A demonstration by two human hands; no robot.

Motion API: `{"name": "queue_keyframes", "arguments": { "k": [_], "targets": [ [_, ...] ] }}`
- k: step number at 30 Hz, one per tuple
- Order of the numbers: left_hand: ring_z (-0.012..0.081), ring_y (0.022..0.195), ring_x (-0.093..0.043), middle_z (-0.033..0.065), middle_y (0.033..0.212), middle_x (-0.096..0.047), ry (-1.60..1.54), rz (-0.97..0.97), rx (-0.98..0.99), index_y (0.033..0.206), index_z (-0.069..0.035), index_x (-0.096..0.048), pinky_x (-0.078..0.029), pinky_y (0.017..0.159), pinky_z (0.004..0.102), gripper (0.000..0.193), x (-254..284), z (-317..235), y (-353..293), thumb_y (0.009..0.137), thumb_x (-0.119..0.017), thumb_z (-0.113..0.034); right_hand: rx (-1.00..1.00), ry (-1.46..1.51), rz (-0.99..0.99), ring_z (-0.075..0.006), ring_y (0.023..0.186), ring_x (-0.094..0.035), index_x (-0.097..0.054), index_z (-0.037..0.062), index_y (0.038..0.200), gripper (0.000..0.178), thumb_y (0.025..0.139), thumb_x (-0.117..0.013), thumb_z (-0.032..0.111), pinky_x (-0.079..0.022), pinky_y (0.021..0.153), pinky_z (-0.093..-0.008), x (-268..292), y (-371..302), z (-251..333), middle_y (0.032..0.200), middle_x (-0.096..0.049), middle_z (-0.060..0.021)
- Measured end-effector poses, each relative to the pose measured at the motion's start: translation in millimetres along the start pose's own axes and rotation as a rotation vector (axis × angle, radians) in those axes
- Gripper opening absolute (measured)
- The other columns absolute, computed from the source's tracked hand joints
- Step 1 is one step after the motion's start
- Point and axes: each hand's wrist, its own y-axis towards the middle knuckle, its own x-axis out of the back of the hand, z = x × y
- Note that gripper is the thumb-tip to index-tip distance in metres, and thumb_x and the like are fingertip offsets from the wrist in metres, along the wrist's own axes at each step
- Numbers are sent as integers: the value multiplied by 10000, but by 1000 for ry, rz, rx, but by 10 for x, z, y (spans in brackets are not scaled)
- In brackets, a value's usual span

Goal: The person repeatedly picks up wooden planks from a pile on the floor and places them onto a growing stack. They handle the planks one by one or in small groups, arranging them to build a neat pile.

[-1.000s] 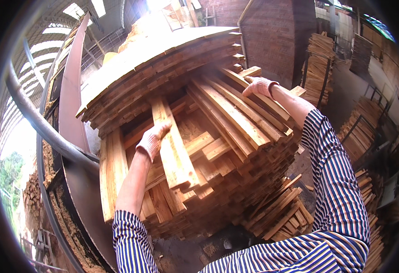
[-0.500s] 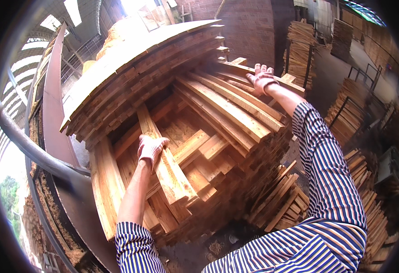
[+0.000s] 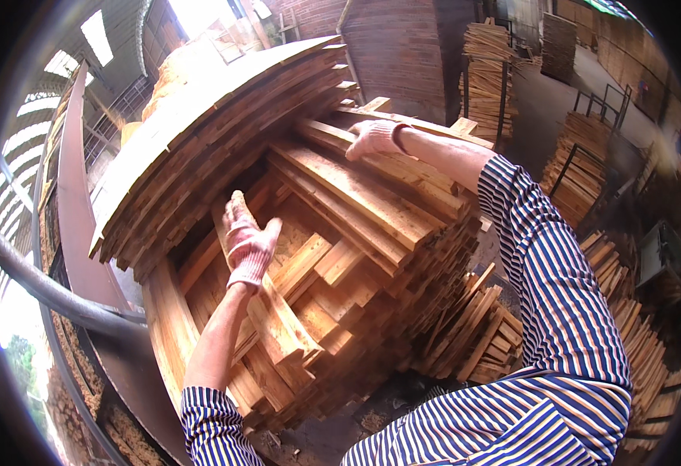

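My left hand (image 3: 250, 239), in a pale knitted glove, is open with its fingers stretched forward, just over a long loose wooden plank (image 3: 274, 318). That plank slants toward me across a gap in the timber stack. Also gloved, my right hand (image 3: 375, 140) curls its fingers over the left edge of a long plank (image 3: 426, 185) on the stack's right side; its fingertips are partly hidden. Between the hands, a wide plank (image 3: 356, 194) lies lengthwise beside others. Short board ends (image 3: 303, 260) show lower in the gap.
Layered boards (image 3: 216, 124) rise at the stack's far side. A grey metal pipe (image 3: 69, 299) and a brown steel beam (image 3: 72, 179) run along the left. Bundled timber (image 3: 486, 78) stands at the back right; loose wood pieces (image 3: 480, 334) lie below right.
My left hand has let go of the slanting plank and straightened its fingers. My right hand has moved left from the outer board, its spread fingers now curled over an inner plank.
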Motion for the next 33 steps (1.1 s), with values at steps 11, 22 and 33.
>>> {"name": "queue_keyframes", "arguments": {
  "k": [11,22,33],
  "targets": [
    [272,1353,-484,125,1466,-534,-1539,550,989,1384,-77,-574,-398,1143,418,519,-857,-781,388,976,-657,-387,36,25,144,-325,1377,-477,-225,108,1601,1152,709,-783,577,-462,1082,-442,-132,-232,-30,1561,-400,-213],
    [268,1101,-634,165,1276,-632,-1535,356,1042,1263,64,-587,-512,988,389,504,-965,-222,334,898,-745,-246,3,-317,-148,-350,910,-704,-562,54,1281,552,784,-707,244,-582,758,-476,-174,-233,-294,1074,-687,-204],
    [318,968,-687,168,1082,-701,-1401,269,1096,1143,16,-623,-585,893,454,325,-1152,12,234,979,-622,-265,168,-65,-36,-269,701,-666,-443,137,1475,679,842,-595,328,-566,587,-417,81,-501,836,828,-680,-177]
  ]
}}
